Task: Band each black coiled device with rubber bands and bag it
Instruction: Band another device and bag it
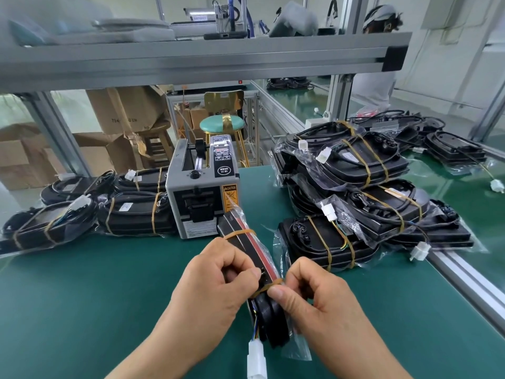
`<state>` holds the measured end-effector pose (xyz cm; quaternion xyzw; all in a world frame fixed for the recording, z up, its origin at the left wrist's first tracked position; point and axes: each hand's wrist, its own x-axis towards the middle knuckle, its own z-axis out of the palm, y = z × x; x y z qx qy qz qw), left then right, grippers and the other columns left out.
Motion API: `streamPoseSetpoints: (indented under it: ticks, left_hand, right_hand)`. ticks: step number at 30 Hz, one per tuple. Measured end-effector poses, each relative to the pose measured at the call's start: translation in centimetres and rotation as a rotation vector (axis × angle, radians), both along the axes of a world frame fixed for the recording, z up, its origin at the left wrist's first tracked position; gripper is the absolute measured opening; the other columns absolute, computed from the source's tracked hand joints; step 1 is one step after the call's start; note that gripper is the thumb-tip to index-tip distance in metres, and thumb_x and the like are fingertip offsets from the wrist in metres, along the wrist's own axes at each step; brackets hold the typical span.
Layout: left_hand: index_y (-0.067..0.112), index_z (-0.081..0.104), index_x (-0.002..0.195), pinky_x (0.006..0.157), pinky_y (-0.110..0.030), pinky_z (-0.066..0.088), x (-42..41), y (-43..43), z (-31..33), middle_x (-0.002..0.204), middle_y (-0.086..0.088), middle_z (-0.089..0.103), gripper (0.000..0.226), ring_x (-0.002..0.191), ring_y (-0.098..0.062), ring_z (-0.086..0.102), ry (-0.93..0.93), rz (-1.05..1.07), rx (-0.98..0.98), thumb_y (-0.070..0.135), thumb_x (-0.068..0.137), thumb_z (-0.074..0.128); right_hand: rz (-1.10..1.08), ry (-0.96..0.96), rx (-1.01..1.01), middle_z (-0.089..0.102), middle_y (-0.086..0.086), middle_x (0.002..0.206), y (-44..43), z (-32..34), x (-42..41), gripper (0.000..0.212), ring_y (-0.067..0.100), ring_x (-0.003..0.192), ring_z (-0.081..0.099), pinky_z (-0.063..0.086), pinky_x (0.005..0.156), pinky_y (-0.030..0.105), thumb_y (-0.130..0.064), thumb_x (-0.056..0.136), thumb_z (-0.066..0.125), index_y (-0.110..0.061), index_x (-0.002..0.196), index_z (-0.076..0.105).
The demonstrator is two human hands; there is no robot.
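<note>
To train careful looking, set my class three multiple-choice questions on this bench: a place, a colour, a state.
1. Where does the grey tape dispenser stand? A. beyond the held device B. on a stool C. on the overhead shelf
2. What colour is the connector hanging from it? A. red B. white C. blue
3. What does the right hand do? A. rests flat B. holds scissors C. pinches a rubber band
Answers: A, it sits on the mat behind the device; B, its shell is white; C, thumb and fingers curl on the band.
</note>
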<state>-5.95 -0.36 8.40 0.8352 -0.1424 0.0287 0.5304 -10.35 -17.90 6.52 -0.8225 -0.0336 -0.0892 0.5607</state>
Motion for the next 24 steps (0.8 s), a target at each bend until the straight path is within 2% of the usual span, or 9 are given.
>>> streamPoseSetpoints:
  ticks: [5,7,10,14,22,24]
  left_hand:
    - [0.027,0.065,0.075,0.058,-0.019,0.044,0.15,0.03,-0.38,0.072,0.004,0.061,0.033,0.059,-0.009,0.05,-0.025,0.018,-0.002,0.058,0.064,0.06]
    - [0.027,0.065,0.077,0.059,-0.022,0.044,0.13,0.06,-0.41,0.072,0.005,0.061,0.037,0.058,-0.006,0.05,-0.022,0.02,0.013,0.06,0.063,0.058]
    - [0.027,0.065,0.078,0.06,-0.027,0.045,0.02,0.02,-0.59,0.075,0.006,0.06,0.032,0.057,-0.004,0.048,-0.039,0.038,0.033,0.056,0.065,0.06]
    - [0.027,0.063,0.076,0.062,-0.028,0.046,-0.21,-0.22,-0.81,0.083,0.009,0.058,0.019,0.064,-0.01,0.052,-0.095,0.063,0.062,0.045,0.071,0.061]
    - [0.025,0.062,0.074,0.061,-0.026,0.044,-0.18,-0.4,-0.69,0.083,0.009,0.057,0.014,0.063,-0.009,0.051,-0.118,0.061,0.066,0.036,0.078,0.069]
    - [0.025,0.062,0.074,0.06,-0.028,0.046,-0.12,-0.4,-0.71,0.083,0.01,0.056,0.017,0.063,-0.008,0.051,-0.108,0.052,0.064,0.041,0.075,0.067]
  right_hand:
    - [0.0,-0.002,-0.004,0.054,-0.007,0.058,0.08,0.12,-0.05,0.028,0.006,0.054,0.049,0.042,0.055,0.023,-0.037,0.083,0.073,-0.025,0.071,0.052]
    - [0.002,-0.005,0.006,0.053,-0.006,0.059,0.15,0.23,-0.03,0.028,0.007,0.055,0.049,0.043,0.056,0.026,-0.038,0.082,0.074,-0.024,0.071,0.052]
    - [0.004,-0.01,0.013,0.052,-0.005,0.058,0.32,0.26,-0.02,0.029,0.007,0.055,0.048,0.043,0.056,0.026,-0.036,0.081,0.075,-0.022,0.071,0.053]
    - [0.0,-0.018,0.016,0.052,-0.005,0.058,0.49,0.2,-0.08,0.029,0.005,0.054,0.047,0.041,0.056,0.022,-0.036,0.08,0.076,-0.021,0.071,0.053]
    - [-0.008,-0.008,0.012,0.052,-0.004,0.058,0.58,0.36,-0.04,0.029,0.009,0.055,0.048,0.044,0.057,0.032,-0.036,0.08,0.076,-0.02,0.07,0.053]
    - [-0.008,-0.006,0.006,0.052,-0.003,0.058,0.55,0.38,-0.03,0.03,0.009,0.054,0.048,0.044,0.056,0.032,-0.038,0.08,0.075,-0.021,0.07,0.053]
